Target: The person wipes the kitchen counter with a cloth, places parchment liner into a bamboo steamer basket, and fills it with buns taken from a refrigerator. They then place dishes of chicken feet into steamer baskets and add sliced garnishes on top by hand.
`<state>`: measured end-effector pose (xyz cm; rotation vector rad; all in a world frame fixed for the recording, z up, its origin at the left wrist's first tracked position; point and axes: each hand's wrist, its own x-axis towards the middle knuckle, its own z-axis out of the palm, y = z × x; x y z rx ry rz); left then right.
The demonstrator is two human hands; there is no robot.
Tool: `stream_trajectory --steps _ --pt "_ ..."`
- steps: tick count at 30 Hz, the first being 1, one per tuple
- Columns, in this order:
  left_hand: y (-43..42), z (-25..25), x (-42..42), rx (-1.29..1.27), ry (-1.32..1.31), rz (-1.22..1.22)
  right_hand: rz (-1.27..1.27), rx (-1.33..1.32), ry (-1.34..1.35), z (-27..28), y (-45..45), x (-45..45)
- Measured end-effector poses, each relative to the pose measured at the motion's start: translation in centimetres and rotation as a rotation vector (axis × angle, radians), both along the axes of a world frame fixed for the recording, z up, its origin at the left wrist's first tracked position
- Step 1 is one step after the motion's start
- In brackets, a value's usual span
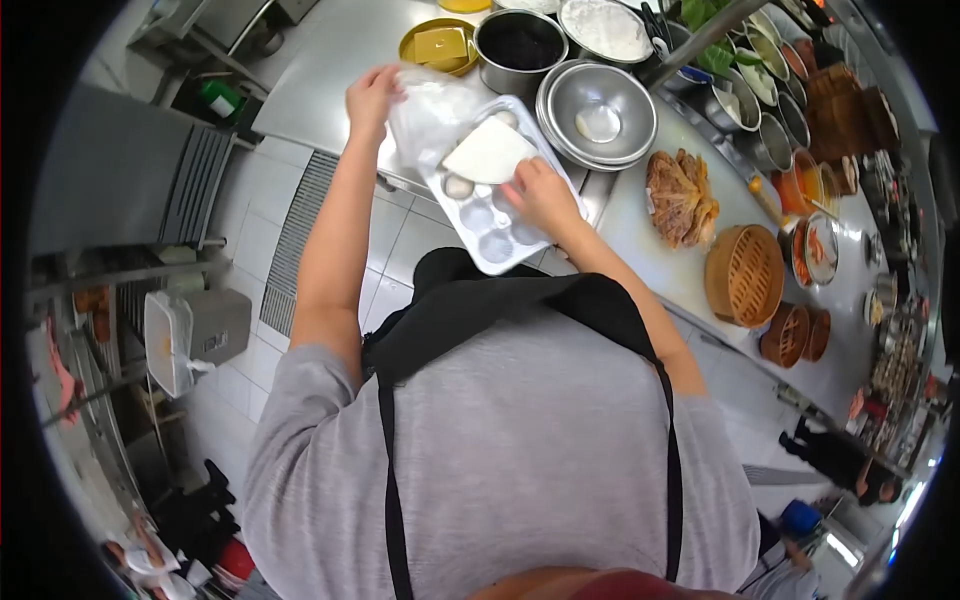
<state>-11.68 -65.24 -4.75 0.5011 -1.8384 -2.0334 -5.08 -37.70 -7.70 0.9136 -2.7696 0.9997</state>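
Note:
A white plastic tray (497, 255) with round cups sits at the counter's near edge, slanted towards me. Pale round pieces (458, 187) lie in some of its cups, while others nearer me look bare. Across its far half rests a white, roughly triangular sheet (488, 152). My left hand (371, 100) is closed at the fingertips on a crumpled clear plastic bag (432, 108) left of the tray. Over the tray's right side, my right hand (545, 198) has its fingers curled beside the sheet's lower right edge. What those fingertips hold, if anything, is hidden.
Stacked steel bowls (600, 112), a pot of dark contents (519, 45) and a yellow dish (440, 46) stand beyond the tray. To the right are browned, folded food (682, 198) on a white board and a bamboo steamer (744, 275). A person (840, 458) stands far right.

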Motion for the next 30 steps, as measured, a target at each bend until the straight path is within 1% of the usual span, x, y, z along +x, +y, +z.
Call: stream_trajectory --steps 2,3,5,6,8,9,10,12,13,14,15,16,17,18,19,20,22,23,24,25,26,28,30 --pt "-2.1 -2.8 0.2 0.06 -0.155 0.084 -0.141 -0.095 -0.049 1.9 -1.2 -0.2" --pt "-2.2 -3.7 0.7 0.064 -0.16 0.065 -0.16 -0.09 -0.052 1.8 -1.5 -0.4" --pt "-2.5 -4.5 2.0 -0.747 -0.154 0.264 0.139 -0.006 0.309 1.7 -2.2 -1.0" --pt "-2.5 -4.0 2.8 -0.901 -0.047 0.276 0.119 0.0 0.314 1.9 -2.5 -1.1" --pt "0.3 3.0 5.8 -1.537 0.206 0.353 0.01 -0.012 0.257 2.4 -2.8 -0.8" --pt "1.1 3.6 6.4 -1.379 0.341 0.134 -0.051 -0.055 0.211 2.1 -2.5 -1.3" --pt "2.0 4.0 6.9 -1.206 0.466 -0.086 -0.084 -0.043 0.209 3.3 -2.1 -1.3" --pt "5.6 6.8 8.6 -0.824 -0.05 -0.716 -0.407 -0.296 -0.516 6.9 -0.9 -1.2" --pt "7.8 7.0 8.5 -0.736 0.018 -0.691 -0.403 -0.433 -0.608 7.2 -0.1 -1.3" --pt "9.7 6.9 8.2 -0.646 0.081 -0.67 -0.442 -0.435 -0.588 7.7 0.4 -1.1" --pt "11.6 6.3 7.4 -0.611 0.197 -0.576 -0.421 -0.672 -0.686 8.3 0.5 -0.5" --pt "12.6 6.2 6.6 -0.598 0.228 -0.627 -0.398 -0.915 -0.762 9.0 0.8 0.2" --pt "13.7 6.1 6.1 -0.409 0.159 -0.788 -0.377 -1.016 -0.756 9.6 1.2 1.0" --pt "14.9 5.9 5.7 -0.219 0.077 -0.944 -0.437 -1.02 -0.723 10.2 2.2 1.9" --pt "16.1 5.7 5.2 -0.199 0.095 -0.993 -0.49 -1.139 -0.747 10.8 3.3 2.5" --pt "17.0 5.6 4.5 -0.062 0.074 -1.027 -0.527 -1.262 -0.766 11.3 4.5 2.8" --pt "18.5 5.3 3.2 0.195 0.008 -1.07 -0.651 -1.219 -0.652 11.3 9.0 3.8" --pt "19.4 5.6 2.4 0.206 0.014 -1.03 -0.75 -1.13 -0.547 11.4 11.6 4.8" --pt "20.7 5.9 1.5 0.217 0.019 -0.985 -0.828 -1.143 -0.479 11.9 14.1 5.7" --pt "22.4 5.9 0.9 0.205 0.082 -0.934 -0.901 -1.154 -0.408 12.5 16.6 6.4" --pt "24.4 6.4 0.5 0.206 0.085 -0.944 -0.932 -1.158 -0.329 12.3 19.6 7.0" --pt "29.0 9.0 0.9 -0.311 0.576 -0.907 -1.007 -0.972 -0.18 12.1 25.2 7.9" --pt "34.7 12.2 2.9 -0.371 0.775 -1.126 -0.953 -0.839 -0.145 11.5 29.9 8.3"
